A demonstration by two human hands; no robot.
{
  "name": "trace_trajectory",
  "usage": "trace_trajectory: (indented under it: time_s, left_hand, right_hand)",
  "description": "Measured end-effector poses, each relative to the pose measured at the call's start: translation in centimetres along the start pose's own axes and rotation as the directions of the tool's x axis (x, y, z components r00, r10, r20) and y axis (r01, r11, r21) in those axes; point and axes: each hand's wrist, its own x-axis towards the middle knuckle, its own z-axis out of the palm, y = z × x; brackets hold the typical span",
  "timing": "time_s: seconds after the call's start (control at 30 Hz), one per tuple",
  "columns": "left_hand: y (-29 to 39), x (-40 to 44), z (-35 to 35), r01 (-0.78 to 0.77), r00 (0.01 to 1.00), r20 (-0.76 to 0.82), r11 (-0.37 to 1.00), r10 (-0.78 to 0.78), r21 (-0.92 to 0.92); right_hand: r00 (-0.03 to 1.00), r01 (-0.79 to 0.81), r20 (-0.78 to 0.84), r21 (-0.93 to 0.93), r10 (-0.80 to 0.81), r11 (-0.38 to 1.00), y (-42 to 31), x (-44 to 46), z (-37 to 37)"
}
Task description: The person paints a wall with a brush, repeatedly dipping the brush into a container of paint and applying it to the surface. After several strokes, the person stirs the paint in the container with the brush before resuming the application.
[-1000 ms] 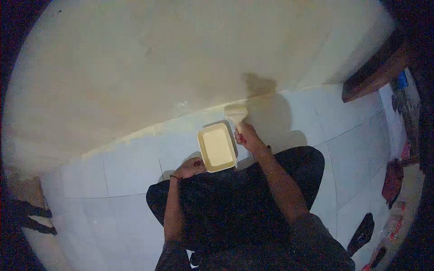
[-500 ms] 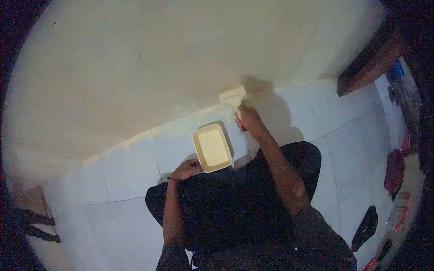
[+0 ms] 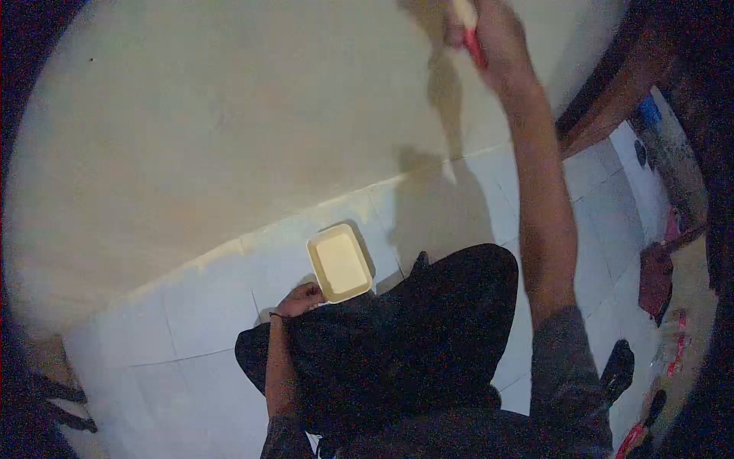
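My right hand (image 3: 498, 44) is raised high against the wall (image 3: 229, 115), closed around the red-tipped handle of a paintbrush (image 3: 474, 47). The brush's bristles lie beyond the top edge of the view. Low in front of me is a rectangular paint tray (image 3: 368, 284) with cream paint in it. My left hand (image 3: 301, 299) is at the tray's near left corner, fingers closed on its edge; the thumb and fingertips are partly hidden in shadow.
White floor tiles (image 3: 206, 329) meet the wall along a cream-smeared edge. A brown wooden piece (image 3: 612, 115) stands to the right. Further right, a dark red cloth (image 3: 655, 283) and a dark shoe-like item (image 3: 619, 367) lie on the floor. My dark-clothed legs (image 3: 382, 359) are folded before me.
My right hand has lifted the paintbrush from the wall's bottom edge far up the wall. My left hand stays at the tray. The view has shifted slightly.
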Motion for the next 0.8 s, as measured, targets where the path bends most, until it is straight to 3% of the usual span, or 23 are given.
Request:
trace_trajectory:
  time_s: [0.07, 0.13, 0.17, 0.23, 0.3, 0.37, 0.43, 0.53, 0.63, 0.67, 0.73, 0.77, 0.8]
  left_hand:
    - [1.5, -0.9, 0.2, 0.013, 1.0, -0.026, 0.999, -0.013, 0.029]
    - [2.6, -1.3, 0.3, 0.067, 0.997, -0.044, 0.998, -0.066, 0.021]
    - [2.1, -1.0, 0.2, 0.063, 0.997, -0.037, 0.998, -0.062, 0.025]
    - [-0.5, 0.1, 0.2, -0.027, 0.998, -0.056, 0.999, 0.029, 0.023]
    - [-1.5, 0.6, 0.2, -0.037, 0.998, -0.059, 0.998, 0.034, -0.048]
    - [-2.0, 0.9, 0.4, -0.038, 0.998, -0.059, 0.992, 0.031, -0.116]
    - [-1.5, 0.8, 0.6, 0.021, 0.998, -0.05, 0.988, -0.029, -0.153]
    - [0.6, -0.2, 0.4, -0.102, 0.994, -0.054, 0.988, 0.097, -0.113]
    - [-1.2, 0.6, 0.2, -0.02, 0.999, -0.043, 0.998, 0.018, -0.051]
    - [-0.7, 0.2, 0.2, -0.02, 0.999, -0.043, 0.999, 0.018, -0.047]
    - [1.5, -0.6, 0.1, -0.017, 1.0, -0.026, 1.0, 0.017, -0.02]
    - [2.0, -0.9, 0.1, -0.019, 0.999, -0.027, 1.0, 0.019, -0.012]
    - [2.6, -1.4, 0.2, 0.017, 1.0, -0.003, 0.993, -0.017, -0.12]
  right_hand:
    - [0.999, -0.022, -0.038, 0.007, 0.022, 1.0, -2.3, 2.3, -0.6]
    - [0.981, -0.146, -0.096, 0.194, 0.167, 0.97, -3.0, 4.4, -1.9]
    - [0.981, -0.142, -0.103, 0.19, 0.164, 0.971, -2.4, 4.9, -3.5]
    - [0.971, -0.148, 0.205, 0.108, 0.123, 0.983, -0.5, 5.4, -6.8]
    - [0.976, -0.174, 0.139, 0.04, 0.167, 0.984, 0.4, 4.1, -8.0]
    - [0.924, -0.31, 0.229, -0.016, 0.306, 0.951, 5.5, 3.4, -11.9]
    - [0.924, -0.38, 0.009, -0.062, 0.381, 0.923, 10.0, 0.7, -13.1]
    - [0.846, -0.531, 0.075, 0.02, 0.528, 0.847, 15.0, -4.3, -15.1]
    - [0.752, -0.646, 0.241, 0.086, 0.614, 0.758, 19.8, -8.0, -17.1]
    - [0.754, -0.644, 0.24, 0.09, 0.612, 0.759, 20.9, -8.9, -17.4]
    - [0.647, -0.763, 0.091, 0.073, 0.757, 0.643, 22.5, -10.3, -18.1]
    - [0.652, -0.758, 0.09, 0.079, 0.753, 0.647, 23.4, -11.0, -18.6]
    - [0.602, -0.796, 0.135, 0.022, 0.787, 0.605, 23.9, -11.7, -19.3]
